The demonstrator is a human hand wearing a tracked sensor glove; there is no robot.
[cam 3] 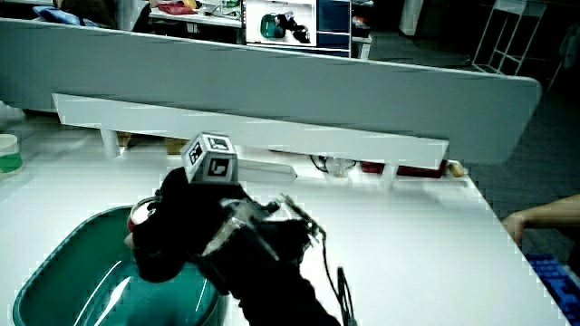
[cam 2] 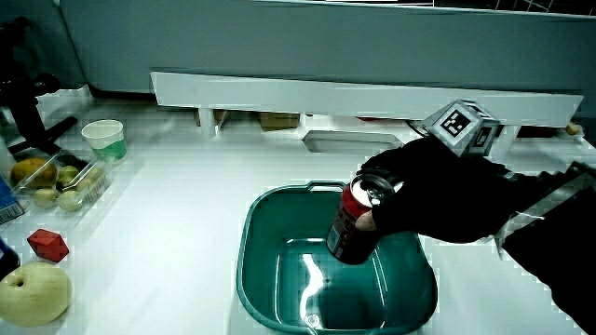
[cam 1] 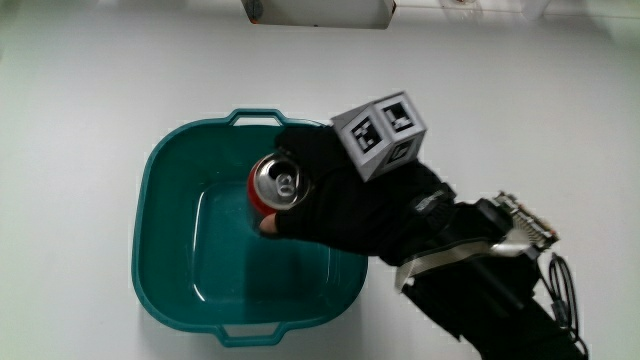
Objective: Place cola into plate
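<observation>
White table [cam 1: 80,90] carries one teal basin [cam 1: 165,290], the only dish here, with two handles. One gloved hand [cam 1: 350,205] reaches over its rim, fingers [cam 2: 396,200] wrapped round one red cola can [cam 2: 352,223], held upright above the basin floor. One cup [cam 2: 103,140], one red cube [cam 2: 47,245] and one pear [cam 2: 33,291] sit well apart from the basin.

The hand [cam 1: 345,205] wears a black glove; its cube [cam 1: 380,133] is grey with black-and-white square patterns. Between the fingers [cam 2: 377,221], the cola can [cam 2: 352,223] is red with dark lettering and a silver top. Below the fingers, the basin [cam 1: 165,290] is teal.
</observation>
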